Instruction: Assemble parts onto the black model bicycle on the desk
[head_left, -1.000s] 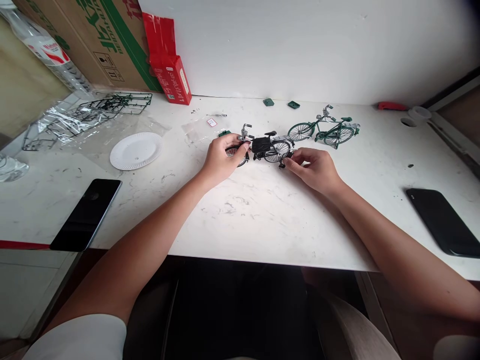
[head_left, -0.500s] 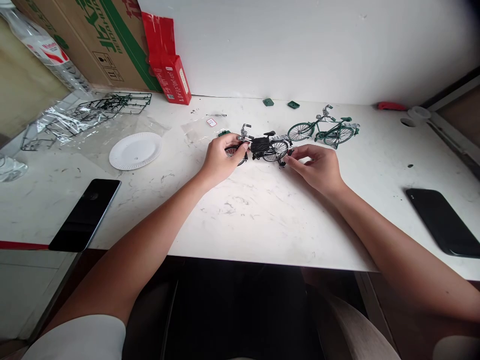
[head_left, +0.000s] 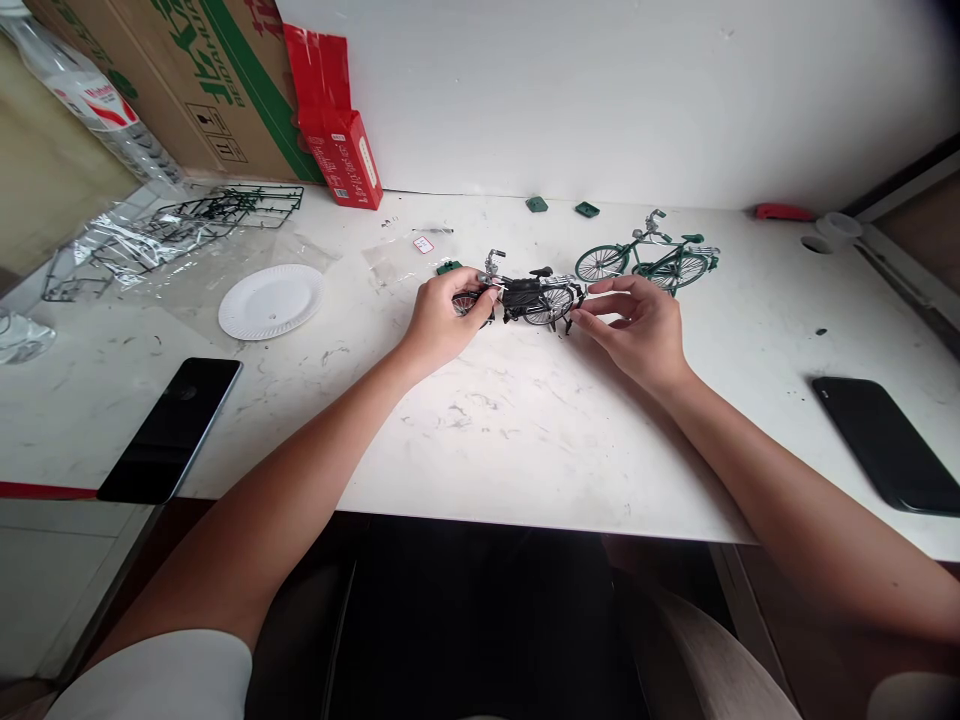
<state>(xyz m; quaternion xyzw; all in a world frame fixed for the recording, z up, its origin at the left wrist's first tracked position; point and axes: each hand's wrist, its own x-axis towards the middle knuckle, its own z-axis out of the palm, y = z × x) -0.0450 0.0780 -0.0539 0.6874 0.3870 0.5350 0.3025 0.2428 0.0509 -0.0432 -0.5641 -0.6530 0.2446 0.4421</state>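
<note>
A small black model bicycle [head_left: 523,293] stands on the table, handlebar toward the left and rear wheel toward the right, leaning slightly. My left hand [head_left: 444,312] is closed on its front end, thumb and fingers pinching near the head of the frame and partly covering the front wheel. By the rear wheel is my right hand [head_left: 631,322], its thumb and fingers parted around the back of the wheel; whether the fingertips touch is hard to see. Behind my right hand a green model bicycle [head_left: 651,258] stands upright. A small green part [head_left: 448,267] lies behind my left hand.
Two green pieces, one of them a small tray [head_left: 587,209], lie near the wall. To the left are a white paper plate [head_left: 271,302], plastic sprues [head_left: 247,205], clear bags and a phone [head_left: 172,430]. Another black phone [head_left: 889,445] lies right. A red packet [head_left: 337,150] stands behind.
The black bicycle has tilted and shifted slightly. My right hand's fingers have spread a little at the rear wheel. My left hand keeps its hold on the front.
</note>
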